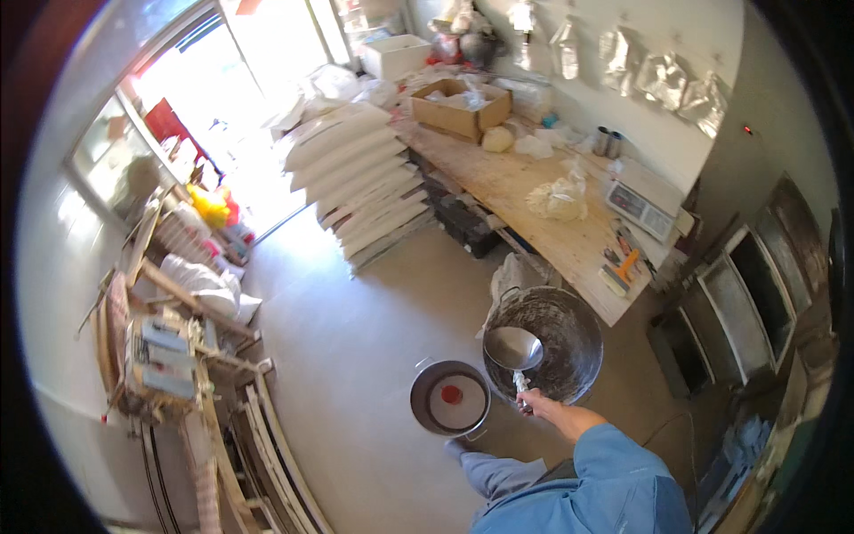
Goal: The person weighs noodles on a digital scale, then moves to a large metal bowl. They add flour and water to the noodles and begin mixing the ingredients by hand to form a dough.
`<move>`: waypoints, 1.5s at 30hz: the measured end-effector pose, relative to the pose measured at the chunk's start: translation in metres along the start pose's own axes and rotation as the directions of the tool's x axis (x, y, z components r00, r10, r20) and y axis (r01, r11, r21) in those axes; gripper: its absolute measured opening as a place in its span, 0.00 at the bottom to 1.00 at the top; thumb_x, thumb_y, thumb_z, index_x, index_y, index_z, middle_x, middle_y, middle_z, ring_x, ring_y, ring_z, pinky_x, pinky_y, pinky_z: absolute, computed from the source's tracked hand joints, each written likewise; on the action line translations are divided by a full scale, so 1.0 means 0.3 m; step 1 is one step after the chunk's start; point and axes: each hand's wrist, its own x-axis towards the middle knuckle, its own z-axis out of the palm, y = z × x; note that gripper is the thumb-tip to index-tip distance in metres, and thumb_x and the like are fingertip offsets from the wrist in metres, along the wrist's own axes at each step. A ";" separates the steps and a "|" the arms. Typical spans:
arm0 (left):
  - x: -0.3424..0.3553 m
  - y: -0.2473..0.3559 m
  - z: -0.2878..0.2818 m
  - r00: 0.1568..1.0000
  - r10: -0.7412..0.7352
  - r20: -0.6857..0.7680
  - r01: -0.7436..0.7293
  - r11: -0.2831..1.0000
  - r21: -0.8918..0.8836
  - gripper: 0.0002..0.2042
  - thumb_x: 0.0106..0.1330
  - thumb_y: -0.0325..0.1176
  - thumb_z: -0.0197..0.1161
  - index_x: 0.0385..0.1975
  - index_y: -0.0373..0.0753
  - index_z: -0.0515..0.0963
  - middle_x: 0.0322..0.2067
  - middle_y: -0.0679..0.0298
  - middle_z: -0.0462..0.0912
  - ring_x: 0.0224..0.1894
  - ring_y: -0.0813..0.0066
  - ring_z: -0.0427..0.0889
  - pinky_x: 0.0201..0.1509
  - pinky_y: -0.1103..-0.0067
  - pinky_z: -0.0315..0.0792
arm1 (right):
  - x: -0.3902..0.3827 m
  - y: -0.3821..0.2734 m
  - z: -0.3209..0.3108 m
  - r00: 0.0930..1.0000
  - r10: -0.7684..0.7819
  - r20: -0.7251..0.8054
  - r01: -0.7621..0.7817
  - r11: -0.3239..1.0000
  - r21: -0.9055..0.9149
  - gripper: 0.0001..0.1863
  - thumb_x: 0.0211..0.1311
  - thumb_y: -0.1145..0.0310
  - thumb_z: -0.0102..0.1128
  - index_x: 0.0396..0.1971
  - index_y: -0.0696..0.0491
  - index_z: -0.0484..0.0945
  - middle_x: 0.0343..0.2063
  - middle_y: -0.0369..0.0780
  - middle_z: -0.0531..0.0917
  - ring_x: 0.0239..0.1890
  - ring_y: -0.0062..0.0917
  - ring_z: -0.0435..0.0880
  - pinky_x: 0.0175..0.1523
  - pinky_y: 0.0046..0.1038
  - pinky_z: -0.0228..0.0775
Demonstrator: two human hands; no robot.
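Note:
My right hand [531,401] is closed around the handle of a large metal ladle [514,348]. The ladle's round bowl hangs over the left side of a wide, dark metal tub [569,343], whose inner walls are streaked with residue. Just left of the tub, a smaller steel pot [416,411] with two side handles stands on the floor. Pale stuff fills its bottom, with a small red thing [451,394] on it that I cannot make out. My left hand is out of view.
A wooden worktable [498,187] bears a cardboard box [454,111], a scale [640,207] and an orange-handled scraper [620,271]. White sacks [347,169] are stacked beside it. Wooden framing [209,427] lines the left wall; metal-framed panels [737,303] lean at right.

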 end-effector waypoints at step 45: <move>2.137 2.357 1.092 0.831 0.013 0.557 -0.256 0.896 0.362 0.17 0.74 0.31 0.55 0.61 0.38 0.72 0.38 0.53 0.88 0.31 0.63 0.89 0.29 0.75 0.80 | 0.552 -2.326 0.199 0.343 -0.403 -0.848 0.387 0.884 -0.264 0.33 0.64 0.53 0.68 0.58 0.60 0.67 0.46 0.53 0.78 0.46 0.41 0.80 0.40 0.39 0.79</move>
